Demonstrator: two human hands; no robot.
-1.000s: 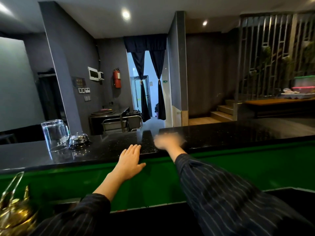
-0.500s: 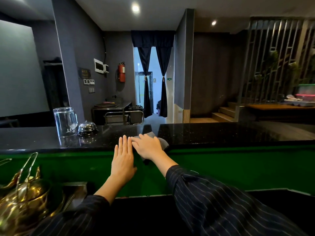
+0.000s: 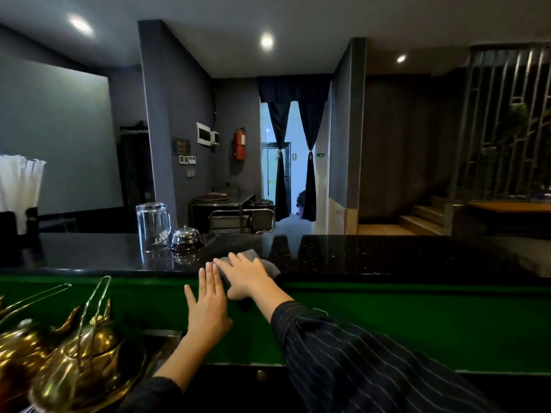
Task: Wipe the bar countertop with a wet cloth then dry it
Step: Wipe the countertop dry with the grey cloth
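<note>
1. Right hand (image 3: pixel 244 275) and cloth (image 3: pixel 258 257) have slid left along the countertop (image 3: pixel 387 254) since half a second ago; they now sit nearer the bell (image 3: pixel 185 238).
2. Right fingers now reach over the left fingertips; earlier the two hands lay side by side.
3. Right hand: flat, palm down, fingers straight and close together, pressing on the cloth. Not curled round it.
4. Cloth is grey and lies under the right palm at the near edge of the countertop. Grey folds stick out past the fingers on the far side and past the hand on the right.
5. A dark bit hangs over the edge below the right wrist; cannot tell for sure if it is cloth or shadow.
6. Left hand (image 3: pixel 208 305): flat, fingers straight and together, thumb out. It lies against the green panel (image 3: pixel 387 323), fingertips up at the counter edge, holding nothing.
7. Left hand is just left of the cloth, fingertips beside or touching it; cannot tell which.
8. Bell is on the countertop, left of and beyond the cloth, near but apart.
9. Glass (image 3: pixel 152 226) stands upside down just left of the bell.
10. Brass pot (image 3: pixel 74 362) at lower left, below counter level.
11. White straws (image 3: pixel 18 180) at far left.
12. Striped sleeve (image 3: pixel 372 368) covers the right forearm.
</note>
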